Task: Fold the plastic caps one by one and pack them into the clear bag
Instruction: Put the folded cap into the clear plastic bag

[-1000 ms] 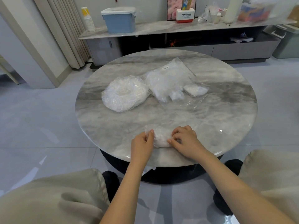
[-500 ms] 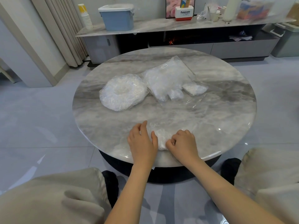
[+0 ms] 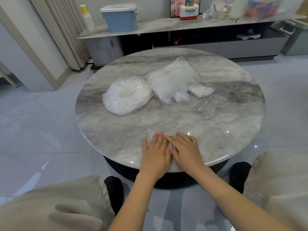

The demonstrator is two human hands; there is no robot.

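A folded plastic cap (image 3: 169,144) lies near the front edge of the round marble table (image 3: 216,124), almost wholly hidden under my hands. My left hand (image 3: 155,151) presses flat on it with straight fingers. My right hand (image 3: 184,148) lies flat beside it, its fingers crossing over the cap towards the left hand. A round stack of unfolded caps (image 3: 127,95) sits at the table's left middle. The clear bag (image 3: 173,80) lies behind it to the right, with folded caps inside. One small folded cap (image 3: 200,91) rests at the bag's mouth.
A low marble-topped cabinet (image 3: 166,25) stands behind the table with a blue lidded box (image 3: 120,18), paper cups (image 3: 87,17) and small items. Curtains (image 3: 66,30) hang at the left. My knees (image 3: 55,205) flank the table's front edge.
Both hands went from pinching and folding the cap to lying flat on top of it, side by side, so the cap is now nearly covered.
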